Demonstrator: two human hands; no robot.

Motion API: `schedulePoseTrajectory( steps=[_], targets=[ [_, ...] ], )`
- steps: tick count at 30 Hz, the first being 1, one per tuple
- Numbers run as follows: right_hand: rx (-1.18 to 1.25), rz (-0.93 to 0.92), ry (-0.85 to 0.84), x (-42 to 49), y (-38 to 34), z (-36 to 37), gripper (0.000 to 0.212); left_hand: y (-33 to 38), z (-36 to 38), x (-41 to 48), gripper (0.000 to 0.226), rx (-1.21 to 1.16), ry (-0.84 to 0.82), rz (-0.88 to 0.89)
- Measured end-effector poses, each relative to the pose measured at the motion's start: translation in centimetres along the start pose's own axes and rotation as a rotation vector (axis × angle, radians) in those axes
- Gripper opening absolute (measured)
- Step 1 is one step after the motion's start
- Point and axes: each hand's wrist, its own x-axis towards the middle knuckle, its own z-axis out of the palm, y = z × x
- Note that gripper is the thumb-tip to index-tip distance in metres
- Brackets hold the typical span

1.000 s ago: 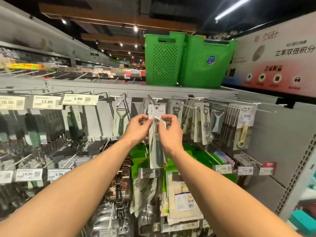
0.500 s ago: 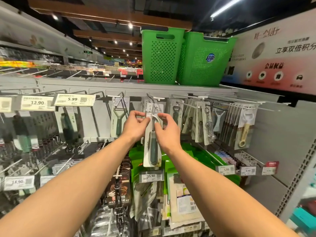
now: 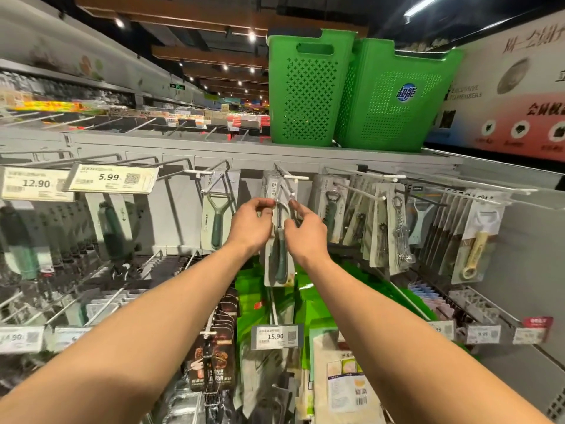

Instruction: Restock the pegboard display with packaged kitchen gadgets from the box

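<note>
1. The left hand (image 3: pixel 250 228) has curled fingers (image 3: pixel 263 205) pinching the upper left edge of the white carded gadget with dark green handle (image 3: pixel 279 267).
2. The right hand (image 3: pixel 305 237) fingers (image 3: pixel 298 208) pinch its right edge.
3. The card's top sits at the grey wire peg hook (image 3: pixel 286 181).

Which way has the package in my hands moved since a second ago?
Yes. The package has risen toward the peg hook: its bottom edge, earlier just above the 15.90 price tag, now sits well clear of it.

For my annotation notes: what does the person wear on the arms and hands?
Nothing visible. The left forearm and right forearm are bare, without sleeves in view. The left hand and right hand show no gloves, watch, bracelet or ring.
</note>
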Motion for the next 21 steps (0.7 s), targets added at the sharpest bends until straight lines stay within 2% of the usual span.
schedulePoseTrajectory(
  steps=[11, 17, 21],
  targets=[
    [0.064, 0.067, 0.004, 1.9, 0.6, 1.3, 0.05, -0.2, 0.1, 1.4, 0.046, 0.115, -0.123, -0.042],
    [-0.055, 0.065, 0.045, -0.9, -0.7, -0.6, 0.044, 1.0, -1.0, -0.2, 0.044, 0.093, -0.072, -0.038],
    [-0.038, 0.071, 0.107, -3.2, -1.9, -2.2, 0.042, 1.8, -1.8, -1.7, 0.038, 0.023, -0.015, -0.073]
  ],
)
